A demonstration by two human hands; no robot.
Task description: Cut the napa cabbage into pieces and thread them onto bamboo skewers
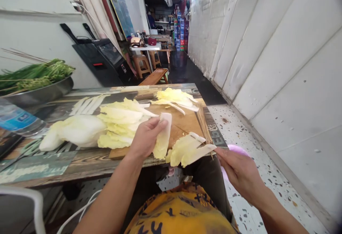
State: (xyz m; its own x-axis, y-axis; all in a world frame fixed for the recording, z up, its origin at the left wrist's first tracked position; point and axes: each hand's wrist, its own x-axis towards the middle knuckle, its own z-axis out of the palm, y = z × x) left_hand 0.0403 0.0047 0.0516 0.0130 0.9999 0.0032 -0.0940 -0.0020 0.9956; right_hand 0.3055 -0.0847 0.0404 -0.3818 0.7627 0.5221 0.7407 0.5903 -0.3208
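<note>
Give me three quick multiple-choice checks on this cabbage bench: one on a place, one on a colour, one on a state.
1. Where does the whole cabbage head lie?
A. On the table, left of the cutting board
B. On the floor
C. In the metal bowl

2. What colour are the vegetables in the metal bowl?
A. Red
B. Green
C. White

3. What is the left hand doing?
A. Resting flat and empty on the table
B. Gripping a bottle
C. Holding a cabbage leaf

Answers: 1 A, the head sits on the table beside the cutting board. 2 B, the greens piled in the bowl are green. 3 C, its fingers close round a pale leaf over the board, while the right hand pinches another leaf piece.
</note>
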